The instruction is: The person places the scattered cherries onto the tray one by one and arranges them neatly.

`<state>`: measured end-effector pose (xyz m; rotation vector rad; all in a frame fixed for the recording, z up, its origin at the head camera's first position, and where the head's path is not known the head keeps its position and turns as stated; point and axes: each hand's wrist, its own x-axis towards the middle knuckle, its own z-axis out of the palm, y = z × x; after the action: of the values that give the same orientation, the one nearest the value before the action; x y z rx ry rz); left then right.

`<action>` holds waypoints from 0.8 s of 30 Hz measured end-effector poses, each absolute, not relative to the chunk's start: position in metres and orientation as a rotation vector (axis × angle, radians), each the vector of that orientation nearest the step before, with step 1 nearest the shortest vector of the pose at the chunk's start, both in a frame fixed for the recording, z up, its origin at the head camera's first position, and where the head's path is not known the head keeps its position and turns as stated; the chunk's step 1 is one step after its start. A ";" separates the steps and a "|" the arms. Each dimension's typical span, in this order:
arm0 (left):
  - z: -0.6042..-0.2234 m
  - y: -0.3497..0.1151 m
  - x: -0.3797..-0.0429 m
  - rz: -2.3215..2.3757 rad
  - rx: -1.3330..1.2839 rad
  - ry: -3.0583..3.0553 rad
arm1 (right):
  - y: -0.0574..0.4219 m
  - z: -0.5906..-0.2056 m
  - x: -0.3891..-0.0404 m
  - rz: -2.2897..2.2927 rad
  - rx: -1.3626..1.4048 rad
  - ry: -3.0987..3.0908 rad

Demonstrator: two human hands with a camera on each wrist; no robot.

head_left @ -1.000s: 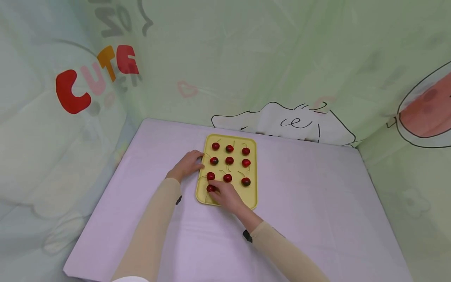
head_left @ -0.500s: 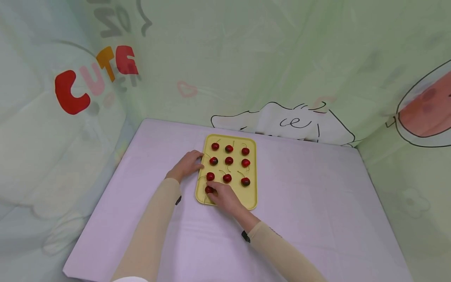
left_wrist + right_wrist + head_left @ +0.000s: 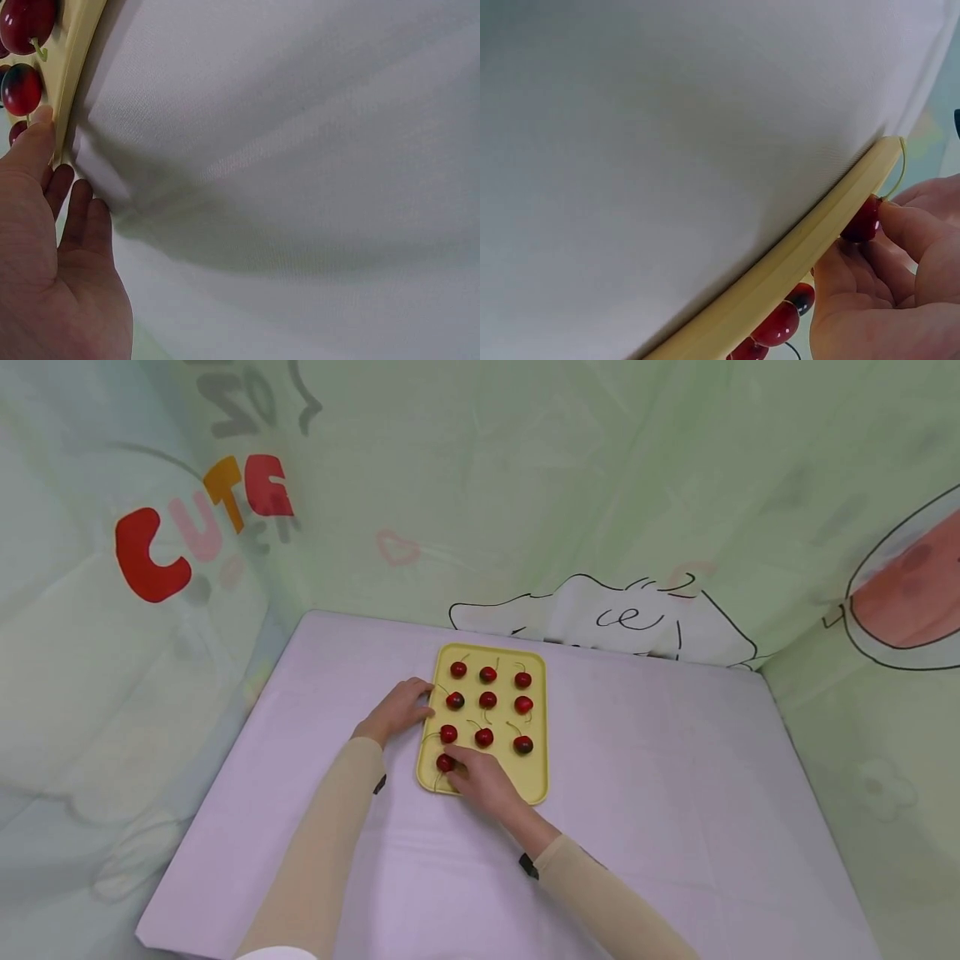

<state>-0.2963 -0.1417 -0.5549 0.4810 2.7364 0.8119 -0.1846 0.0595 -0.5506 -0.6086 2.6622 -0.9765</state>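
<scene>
My right hand reaches over the near-left corner of a yellow tray. Its thumb and finger pinch a dark red cherry, whose thin stem points toward the tray's near edge. In the right wrist view that cherry sits between the fingertips, just inside the rim. On the tray's left side, my left hand touches the rim with relaxed fingers spread along it. The left wrist view has the thumb over the rim and the other fingers beside the tray's outer edge.
Several more stemmed cherries lie in rows on the tray, including one just behind the pinched one and one at the right. A pale lilac cloth covers the table. Printed curtains stand behind and at both sides.
The pinched cherry has shifted slightly left, and the right fingers have parted a little, showing more of it. My left hand and the tray stay in place.
</scene>
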 end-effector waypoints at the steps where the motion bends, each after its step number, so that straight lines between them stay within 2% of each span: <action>1: -0.555 -0.142 -0.297 0.809 0.484 2.737 | 0.061 -0.550 -0.184 -0.988 -0.608 2.663; 15: -0.559 -0.143 -0.297 0.819 0.500 2.740 | 0.089 -0.539 -0.175 -1.082 -0.513 2.696; 24: -0.558 -0.144 -0.295 0.834 0.483 2.732 | 0.161 -0.522 -0.216 -1.080 -0.269 2.903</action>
<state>-0.2954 -0.1443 -0.5584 0.4828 2.7323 0.8338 -0.2156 0.1609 -0.5224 -0.2692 2.9027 -1.0800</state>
